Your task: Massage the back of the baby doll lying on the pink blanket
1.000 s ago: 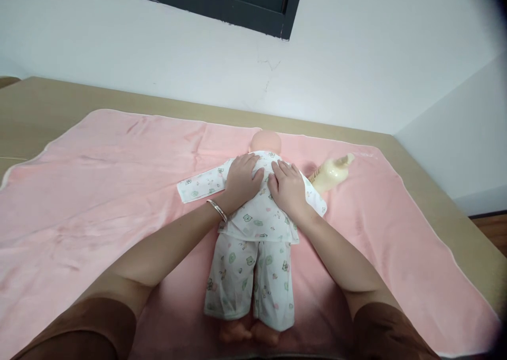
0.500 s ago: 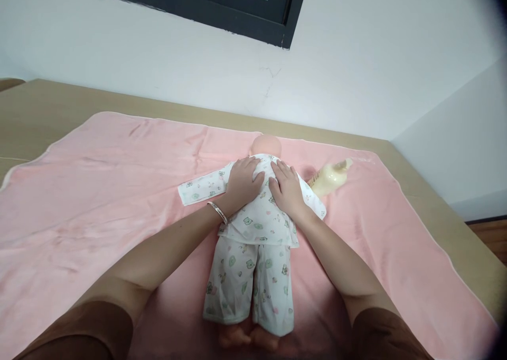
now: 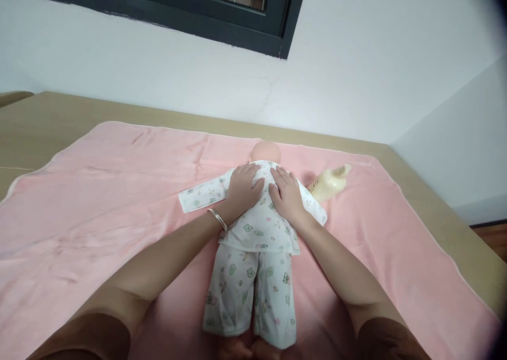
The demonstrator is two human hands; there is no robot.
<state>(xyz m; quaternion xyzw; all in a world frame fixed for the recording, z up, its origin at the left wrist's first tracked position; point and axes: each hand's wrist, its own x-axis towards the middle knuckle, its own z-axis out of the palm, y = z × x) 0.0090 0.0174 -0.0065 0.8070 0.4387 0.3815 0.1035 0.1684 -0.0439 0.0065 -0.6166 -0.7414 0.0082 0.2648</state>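
A baby doll (image 3: 259, 233) in a white printed top and trousers lies on a pink blanket (image 3: 138, 191), its bald head toward the wall and its feet toward me. Its face does not show. My left hand (image 3: 243, 188) lies flat on the left of the doll's upper body, fingers stretched toward the head, with a silver bangle on that wrist. My right hand (image 3: 288, 196) rests the same way on the right side, fingers a little spread. Between the two hands a strip of printed cloth shows. A cream-coloured baby bottle (image 3: 330, 184) lies on its side by the doll's right-hand sleeve.
The blanket covers most of a wooden table (image 3: 166, 116). Behind it rises a white wall (image 3: 336, 74) with a dark-framed window (image 3: 273, 45). Another wall meets it at the right. A brown rounded edge (image 3: 16, 97) shows at the far left.
My view has tilted slightly up, so everything sits lower in the picture and more of the window shows. Both hands stay in the same place on the doll.
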